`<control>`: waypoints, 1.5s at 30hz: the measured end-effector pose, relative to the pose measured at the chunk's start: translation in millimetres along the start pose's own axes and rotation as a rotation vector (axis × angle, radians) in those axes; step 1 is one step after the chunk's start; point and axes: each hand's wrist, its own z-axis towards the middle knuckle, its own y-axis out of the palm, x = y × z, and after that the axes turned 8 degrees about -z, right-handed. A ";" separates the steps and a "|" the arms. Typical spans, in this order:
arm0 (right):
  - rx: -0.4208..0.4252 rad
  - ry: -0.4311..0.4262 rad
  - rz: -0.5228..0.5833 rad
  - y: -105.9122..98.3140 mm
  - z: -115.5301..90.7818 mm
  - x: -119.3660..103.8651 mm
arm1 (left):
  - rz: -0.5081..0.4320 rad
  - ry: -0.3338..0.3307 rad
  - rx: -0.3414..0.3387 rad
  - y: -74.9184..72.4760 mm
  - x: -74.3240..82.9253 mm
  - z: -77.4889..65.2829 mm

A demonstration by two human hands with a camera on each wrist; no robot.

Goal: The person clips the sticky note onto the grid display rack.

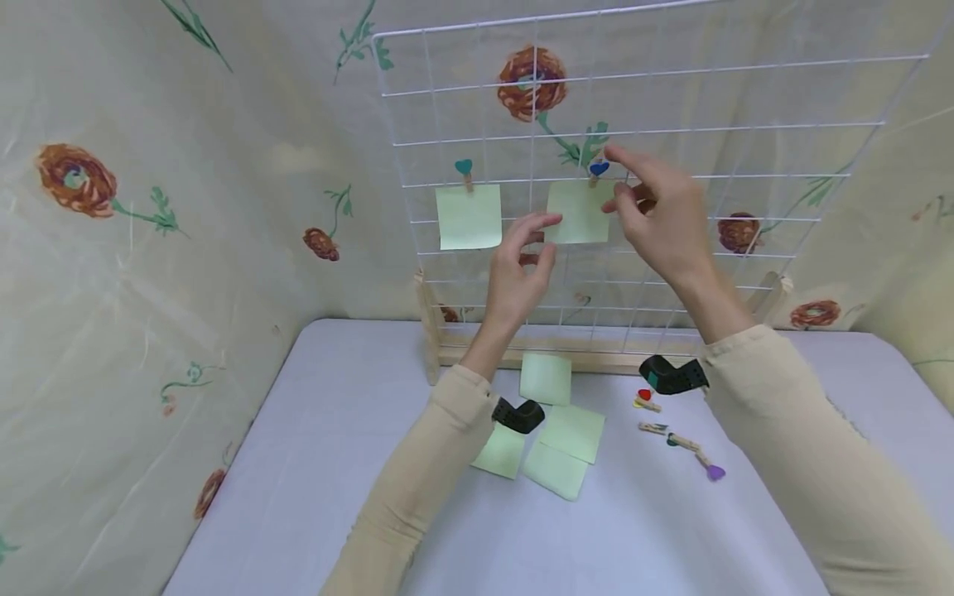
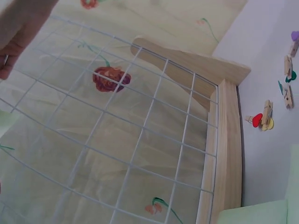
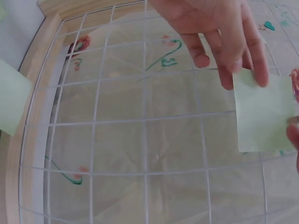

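Note:
A pale green sticky note (image 1: 577,213) hangs on the white wire grid (image 1: 462,87), with a blue-heart clothespin (image 1: 599,170) at its top. My left hand (image 1: 519,269) touches the note's left edge, index finger extended over it. To the right of the clothespin is my right hand (image 1: 666,217), thumb and index finger spread apart. In the right wrist view, left fingertips (image 3: 261,79) lie against the note's edge. Another note (image 1: 469,218) hangs to the left under a teal-heart clothespin (image 1: 464,171). The left wrist view shows only part of the right hand (image 2: 18,35).
Several loose sticky notes (image 1: 546,379) lie on the white table (image 1: 358,414) before the grid's wooden base (image 1: 611,362). Several small clothespins (image 1: 683,442) with coloured decorations lie to their right. Flower-printed cloth (image 1: 246,149) hangs behind and at the sides.

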 end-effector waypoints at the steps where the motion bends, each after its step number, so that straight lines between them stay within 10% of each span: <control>1: 0.030 -0.007 0.021 -0.9 -3.4 0.4 | 0.011 0.023 0.002 -0.3 -4.7 -0.8; 7: 0.154 -0.027 0.079 -11.2 -36.6 5.8 | 0.053 0.125 0.027 -6.0 -14.2 -12.4; 14: 0.096 0.046 0.074 -14.0 -82.2 25.4 | 0.120 0.149 -0.029 -14.4 -26.9 -27.5; 30: -0.039 0.479 0.155 -9.1 -194.9 51.1 | 0.068 -0.245 0.016 -47.8 -68.2 -116.1; 36: -0.023 0.721 0.188 1.0 -256.6 80.6 | 0.125 -0.297 0.208 -64.9 -78.2 -161.6; 45: 0.117 0.831 0.095 -18.0 -296.2 90.2 | 0.177 -0.373 0.237 -64.5 -91.2 -182.9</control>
